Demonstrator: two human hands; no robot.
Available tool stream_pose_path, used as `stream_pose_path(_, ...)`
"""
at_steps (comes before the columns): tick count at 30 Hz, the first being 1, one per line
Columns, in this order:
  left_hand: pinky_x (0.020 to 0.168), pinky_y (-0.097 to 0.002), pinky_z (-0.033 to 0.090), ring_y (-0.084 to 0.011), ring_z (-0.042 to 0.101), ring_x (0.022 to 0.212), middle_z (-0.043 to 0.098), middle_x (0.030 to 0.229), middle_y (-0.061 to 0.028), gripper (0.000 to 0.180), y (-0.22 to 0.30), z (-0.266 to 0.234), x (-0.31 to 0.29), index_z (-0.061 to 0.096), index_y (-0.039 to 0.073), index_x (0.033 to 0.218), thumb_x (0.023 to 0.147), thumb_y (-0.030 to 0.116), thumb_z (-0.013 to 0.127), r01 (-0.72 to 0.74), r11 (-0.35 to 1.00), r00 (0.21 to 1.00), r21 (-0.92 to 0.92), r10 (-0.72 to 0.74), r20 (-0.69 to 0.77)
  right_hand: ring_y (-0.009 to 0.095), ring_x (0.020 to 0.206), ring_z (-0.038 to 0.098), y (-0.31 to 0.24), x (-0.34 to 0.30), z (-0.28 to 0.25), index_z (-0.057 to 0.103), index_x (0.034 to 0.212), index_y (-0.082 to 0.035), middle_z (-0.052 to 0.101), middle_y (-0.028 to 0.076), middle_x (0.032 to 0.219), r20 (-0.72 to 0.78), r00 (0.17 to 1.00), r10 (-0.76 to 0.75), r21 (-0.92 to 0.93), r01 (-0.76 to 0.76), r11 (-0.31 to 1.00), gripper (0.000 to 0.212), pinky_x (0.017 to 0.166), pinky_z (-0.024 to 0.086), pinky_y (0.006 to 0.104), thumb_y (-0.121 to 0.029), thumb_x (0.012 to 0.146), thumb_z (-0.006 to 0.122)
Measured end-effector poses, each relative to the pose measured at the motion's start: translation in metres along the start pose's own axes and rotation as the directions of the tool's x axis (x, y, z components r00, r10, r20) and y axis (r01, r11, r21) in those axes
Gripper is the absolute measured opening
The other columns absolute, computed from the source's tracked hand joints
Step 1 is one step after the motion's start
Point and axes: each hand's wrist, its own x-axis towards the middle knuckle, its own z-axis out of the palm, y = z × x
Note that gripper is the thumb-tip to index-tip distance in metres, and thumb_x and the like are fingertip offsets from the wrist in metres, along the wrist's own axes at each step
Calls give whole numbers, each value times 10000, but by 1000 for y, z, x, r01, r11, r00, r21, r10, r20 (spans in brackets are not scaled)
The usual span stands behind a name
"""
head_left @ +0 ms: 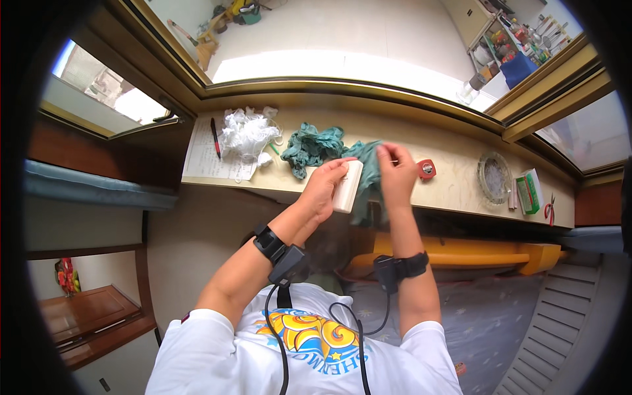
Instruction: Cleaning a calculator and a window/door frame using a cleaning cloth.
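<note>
My left hand (322, 189) is closed around a pale cream rectangular block (347, 187), held tilted over the table's near edge. Beside it, my right hand (397, 176) is raised with its fingers pinched at the upper edge of a thin green cloth (366, 172). The cloth spreads behind the block and hangs below the table edge; part of it is hidden by the block. A crumpled green heap of similar cloth (312, 146) lies on the table just left of it.
On the table (447, 145) lie a tangled white heap (247, 137), a pen (215, 137), a written sheet (199, 155) and a red tape measure (426, 169). Farther right are a glass ashtray (494, 178), a green-and-white box (528, 192) and red-handled pliers (550, 209). Window frames border the far side.
</note>
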Motion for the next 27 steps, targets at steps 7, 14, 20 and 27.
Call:
stream_pose_path(7,754,-342,557,-200,646,846,630,929,-94,197,16,-3,-1,555,15,1050,953,181,512,50,992,996,-118,-59,-71,106,869,563,41,10,-33,648,898,5,615,61,961,17,984,179,228,-179,957,122,769,446,214,-98,843,685)
stream_pose_path(14,798,-389,560,-275,642,914,606,1045,-182,245,20,0,5,452,18,1161,973,175,453,-16,1000,998,-22,17,59,54,783,549,15,-19,-37,636,954,10,619,-2,861,69,949,309,292,-315,903,135,743,444,190,-80,860,673)
stream_pose_path(20,736,-377,547,-240,630,875,605,1009,-161,293,12,0,17,421,16,1237,992,176,405,-25,994,999,-102,22,-31,72,794,569,-8,-51,-29,645,955,26,619,21,932,265,948,179,193,-234,953,139,699,473,207,-50,842,671)
stream_pose_path(27,869,-282,459,-157,571,980,594,1065,-74,287,-5,5,18,489,37,1237,989,164,418,-30,998,999,49,30,11,174,723,598,-12,-52,-11,668,868,-14,607,89,830,274,916,-294,-121,336,934,95,645,478,257,-1,775,681)
